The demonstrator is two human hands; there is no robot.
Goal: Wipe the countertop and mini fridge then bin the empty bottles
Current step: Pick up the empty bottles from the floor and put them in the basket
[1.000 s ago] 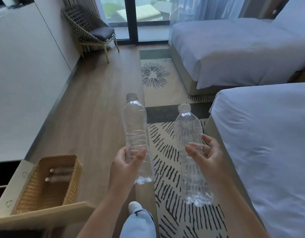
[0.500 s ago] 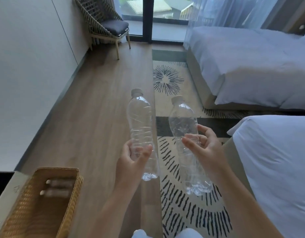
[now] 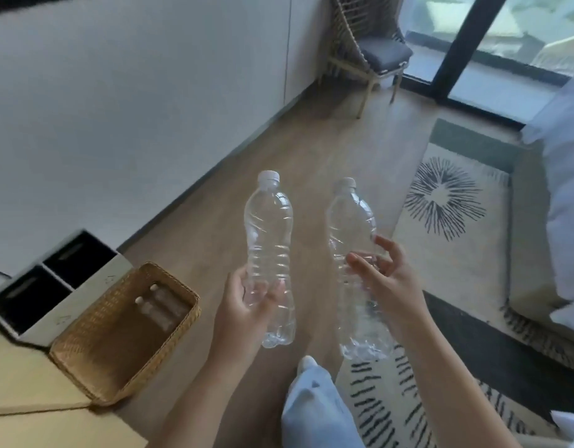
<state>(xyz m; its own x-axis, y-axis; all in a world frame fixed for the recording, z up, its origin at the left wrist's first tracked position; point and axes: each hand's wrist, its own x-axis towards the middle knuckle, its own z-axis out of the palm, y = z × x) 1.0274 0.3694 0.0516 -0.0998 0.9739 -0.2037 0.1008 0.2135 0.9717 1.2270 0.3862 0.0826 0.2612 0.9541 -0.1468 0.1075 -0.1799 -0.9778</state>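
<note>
Two-slot white bin (image 3: 57, 287) at far left, wicker basket (image 3: 124, 331) beside it on wooden counter, left hand (image 3: 246, 305) fingers wrapped round upright empty left bottle (image 3: 268, 240), right hand (image 3: 392, 286) fingers curled round right bottle (image 3: 351, 234), both above floor, patterned rug (image 3: 453, 221) at right

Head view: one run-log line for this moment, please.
left hand: holds capped empty bottle upright | right hand: holds second empty bottle | wicker basket: lower left, holds small bottles | binning: not yet done
</note>
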